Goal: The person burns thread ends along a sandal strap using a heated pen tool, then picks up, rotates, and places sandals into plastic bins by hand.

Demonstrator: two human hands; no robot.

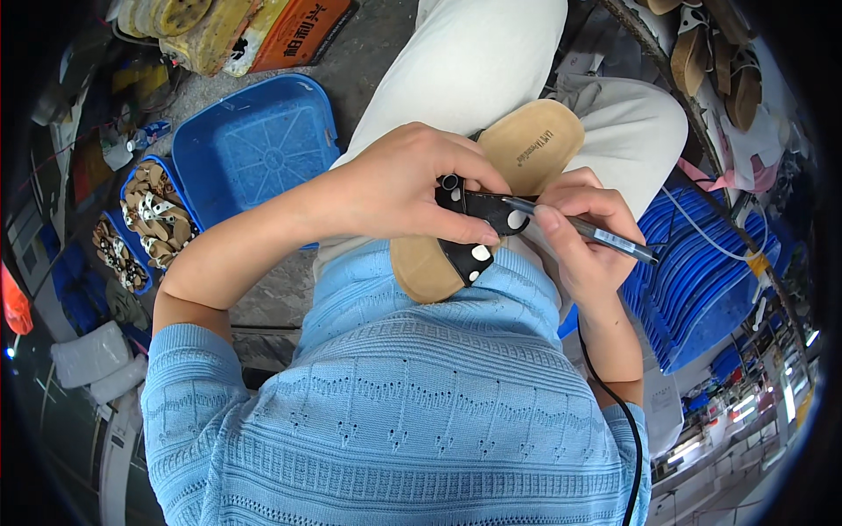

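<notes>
Across my lap lies a sandal (535,145) with a tan insole and a black strap (482,209) dotted with white spots. My left hand (412,180) is closed around the strap, its thumb pressed on the front of it. A small dark ring-shaped end (451,181) shows by its fingers; I cannot tell what it belongs to. In my right hand (583,215) is a dark pen (614,242), pinched between thumb and fingers, its tip at the strap's upper edge. Part of the strap is hidden behind my fingers.
An open blue bin (254,149) stands on the floor at left, beside smaller blue baskets of spotted sandals (158,210). Stacked blue trays (693,272) are at right. More sandals (693,57) hang on a rack at upper right. An orange box (294,35) lies far left.
</notes>
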